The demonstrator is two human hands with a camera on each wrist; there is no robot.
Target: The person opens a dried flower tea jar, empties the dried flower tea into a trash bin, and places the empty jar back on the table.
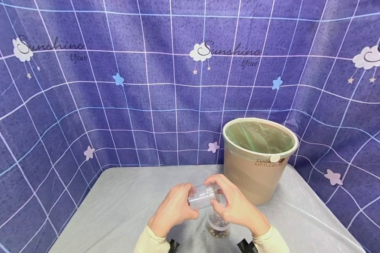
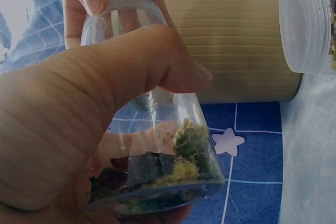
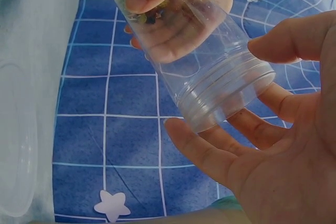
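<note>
My left hand grips the body of a clear plastic jar, which lies nearly on its side above the table. Dark and yellowish-green dried pieces rest inside toward its base, as the left wrist view shows. At the other end, the thumb and fingers of my right hand curl round the jar's threaded rim. Whether a clear lid sits on that rim I cannot tell. Below the hands a second clear jar stands on the table, with small mixed dried bits in it.
A beige bin with a green liner stands at the back right of the table. Grey cloth covers the tabletop. Blue gridded curtain hangs behind and along both sides.
</note>
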